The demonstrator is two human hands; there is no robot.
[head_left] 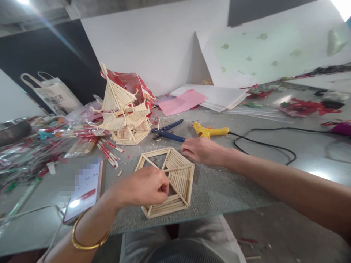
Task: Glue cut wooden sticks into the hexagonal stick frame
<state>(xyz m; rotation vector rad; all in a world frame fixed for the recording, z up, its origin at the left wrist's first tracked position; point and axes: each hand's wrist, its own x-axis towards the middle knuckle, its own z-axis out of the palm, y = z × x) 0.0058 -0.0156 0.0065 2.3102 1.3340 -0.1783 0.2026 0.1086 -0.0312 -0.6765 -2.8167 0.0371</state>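
My left hand point(145, 185) is over the left part of a hexagonal frame of thin wooden sticks point(181, 175), its fingers curled. What those fingers hold, if anything, is hidden. Sticks fill some of the frame's triangular sections, while others are open. Beyond the frame's upper right corner is my right hand point(204, 150), also with bent, closed fingers. It lies against the lower handle end of blue-handled pliers point(171, 135); whether it grips the handle or something else I cannot tell. A yellow hot glue gun point(211, 130) lies just behind that hand.
A tiered stick pagoda point(123, 117) stands behind the pliers. Bundled sticks point(108, 151) and plastic wrapping point(30, 153) lie left, near a phone point(85, 190). Pink paper point(182, 102) tops white sheets at the back. The glue gun's black cord point(274, 146) loops across the right side.
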